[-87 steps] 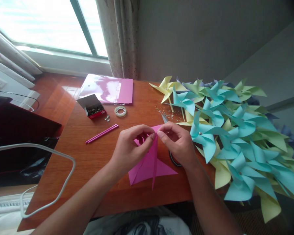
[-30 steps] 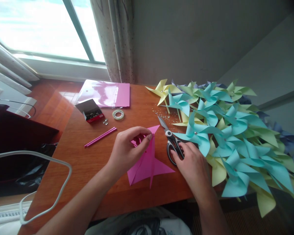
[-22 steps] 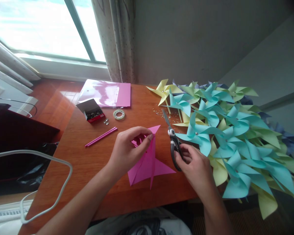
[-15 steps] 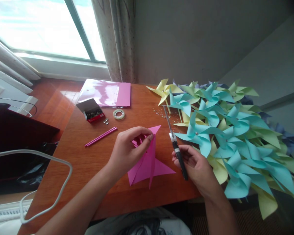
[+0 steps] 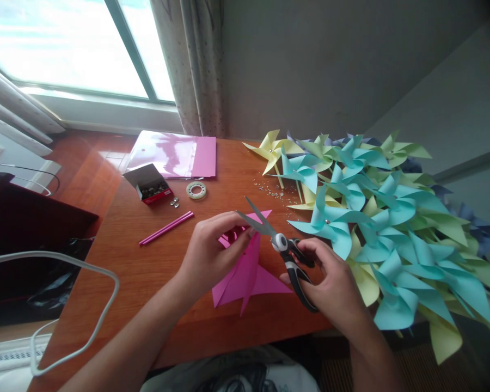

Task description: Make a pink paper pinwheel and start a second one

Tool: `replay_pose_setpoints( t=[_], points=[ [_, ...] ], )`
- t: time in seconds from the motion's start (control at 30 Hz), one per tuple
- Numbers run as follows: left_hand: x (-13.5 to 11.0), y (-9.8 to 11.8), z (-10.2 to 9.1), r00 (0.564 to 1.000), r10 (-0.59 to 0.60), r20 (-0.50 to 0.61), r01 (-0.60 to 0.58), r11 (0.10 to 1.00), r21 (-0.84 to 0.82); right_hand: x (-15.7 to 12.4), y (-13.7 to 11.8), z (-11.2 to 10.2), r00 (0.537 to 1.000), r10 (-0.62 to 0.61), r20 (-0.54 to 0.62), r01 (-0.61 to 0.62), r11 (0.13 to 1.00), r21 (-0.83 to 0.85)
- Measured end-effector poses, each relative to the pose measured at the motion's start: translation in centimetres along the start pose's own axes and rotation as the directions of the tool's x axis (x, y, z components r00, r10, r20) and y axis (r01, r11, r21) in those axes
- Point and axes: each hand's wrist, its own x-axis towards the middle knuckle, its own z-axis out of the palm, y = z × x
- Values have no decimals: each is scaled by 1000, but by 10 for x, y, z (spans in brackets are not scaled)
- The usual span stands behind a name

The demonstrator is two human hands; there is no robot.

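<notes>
I'm watching remotely — the left hand [image 5: 210, 245] pinches the pink paper [image 5: 243, 277] over the table [image 5: 126, 277], the right hand [image 5: 330, 277] grips the scissors [image 5: 280, 242] just beside it, parted blades [image 5: 265, 226] slanting leftward at that pinch.

I hold the scissors [image 5: 280, 243] with black-and-white handles, blades parted, tips forward-left, near the top of the pink paper [image 5: 250, 272]; it is folded, pinched at the top, pointed corners spread below.

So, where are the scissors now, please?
In the head view, the scissors are in the right hand, their open blades beside the left hand and folded pink paper.
</notes>
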Motion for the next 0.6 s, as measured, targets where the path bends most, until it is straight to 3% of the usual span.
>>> replay_pose_setpoints(
  t=[0.1,0.27,0.6],
  points=[
    [0,0,0,1000,11,9,-11,1000,-4,0,3,-3,996,-80,-35,75,990,-120],
    [1,1,-1,999,52,5,-52,998,-19,-1,8,-5,989,-144,-19,139,976,-165],
    [3,0,1,997,81,5,-81,996,28,-2,4,-6,989,-144,-17,140,976,-168]
  ],
)
